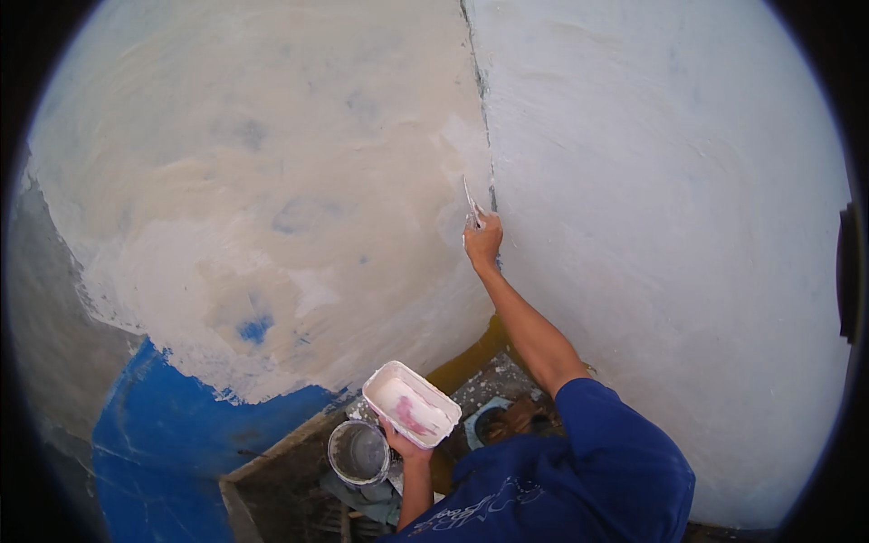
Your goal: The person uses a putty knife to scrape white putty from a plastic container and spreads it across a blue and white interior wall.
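My right hand [483, 239] grips a putty knife [471, 199] smeared with white filler. Its thin blade points up against the left wall [362, 208], just beside the dark crack [482, 86] running down the corner. Lower down, my left hand [401, 443] holds a rectangular white plastic tub [378, 399] from beneath and the side. White paste coats the inside of the tub, and a pinkish patch shows on its bottom. Most of the left fingers are hidden under the tub.
A round bucket [335, 457] with grey residue stands below the tub. To its right lies a pale blue item [472, 433] among clutter. The right wall [652, 226] is whitish; blue paint [190, 434] shows at lower left. A dark object [848, 271] borders the far right.
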The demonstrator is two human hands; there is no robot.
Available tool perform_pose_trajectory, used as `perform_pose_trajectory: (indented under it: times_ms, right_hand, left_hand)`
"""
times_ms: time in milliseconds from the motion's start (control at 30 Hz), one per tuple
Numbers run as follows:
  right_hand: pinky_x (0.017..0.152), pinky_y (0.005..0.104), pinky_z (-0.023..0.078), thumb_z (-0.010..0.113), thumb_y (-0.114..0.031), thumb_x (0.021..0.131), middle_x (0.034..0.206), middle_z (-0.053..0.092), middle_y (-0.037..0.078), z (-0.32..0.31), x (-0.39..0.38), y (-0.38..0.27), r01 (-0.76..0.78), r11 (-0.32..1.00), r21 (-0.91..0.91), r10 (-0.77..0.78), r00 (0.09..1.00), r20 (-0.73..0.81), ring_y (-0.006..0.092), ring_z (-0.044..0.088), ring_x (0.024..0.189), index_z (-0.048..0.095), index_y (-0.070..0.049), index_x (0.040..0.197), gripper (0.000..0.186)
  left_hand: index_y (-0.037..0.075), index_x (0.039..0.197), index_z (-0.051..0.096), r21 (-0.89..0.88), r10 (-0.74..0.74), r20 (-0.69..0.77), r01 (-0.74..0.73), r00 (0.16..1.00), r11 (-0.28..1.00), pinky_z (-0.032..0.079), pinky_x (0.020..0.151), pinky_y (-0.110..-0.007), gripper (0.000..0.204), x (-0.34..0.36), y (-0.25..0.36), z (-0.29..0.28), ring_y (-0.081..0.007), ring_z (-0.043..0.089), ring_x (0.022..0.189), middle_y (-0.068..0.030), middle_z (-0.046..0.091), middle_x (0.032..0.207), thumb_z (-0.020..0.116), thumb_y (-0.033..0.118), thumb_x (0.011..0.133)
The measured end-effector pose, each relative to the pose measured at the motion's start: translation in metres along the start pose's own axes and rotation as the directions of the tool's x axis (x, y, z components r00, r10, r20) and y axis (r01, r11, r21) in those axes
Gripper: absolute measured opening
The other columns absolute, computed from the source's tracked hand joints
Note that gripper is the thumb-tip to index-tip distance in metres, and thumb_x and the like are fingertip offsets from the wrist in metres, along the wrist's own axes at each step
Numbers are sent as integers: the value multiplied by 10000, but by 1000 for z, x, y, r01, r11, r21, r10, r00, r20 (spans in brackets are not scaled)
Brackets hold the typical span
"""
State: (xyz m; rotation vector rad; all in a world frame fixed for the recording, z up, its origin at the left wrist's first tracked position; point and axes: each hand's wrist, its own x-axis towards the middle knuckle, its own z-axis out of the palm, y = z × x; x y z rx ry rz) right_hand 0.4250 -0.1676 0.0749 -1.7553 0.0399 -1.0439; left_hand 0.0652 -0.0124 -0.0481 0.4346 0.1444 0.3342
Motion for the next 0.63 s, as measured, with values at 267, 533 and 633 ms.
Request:
perform_pose_trajectory:
  times_ms: [267,533,633]
  right_hand:
    - [727,414,496,653,-6,717,858,634,141,-17,-25,-43,194,964,181,-222,964,147,327,600,811,719,-61,946,245]
    - [731,399,543,669,-6,655,960,649,68,3,-29,-71,407,913,13,-403,900,165,277,598,960,712,-90,1041,397]
    - [788,377,555,692,-43,647,1109,646,58,0,-41,-57,409,906,106,-422,868,262,274,573,1084,710,-107,1085,444]
  left_hand:
    - [83,1449,333,-25,-6,-11,5,1000,1000,378,1028,-581,689,2,4,-26,-379,465,1240,-121,444,1408,356,560,952]
    - [92,1446,346,-55,-6,-13,5,1000,998,388,1024,-570,684,4,-1,-20,-380,464,1243,-126,439,1414,329,567,954]
    - [102,1457,328,-13,-31,-1,31,1000,999,379,1030,-580,732,2,-1,-7,-387,458,1252,-124,430,1428,347,611,931]
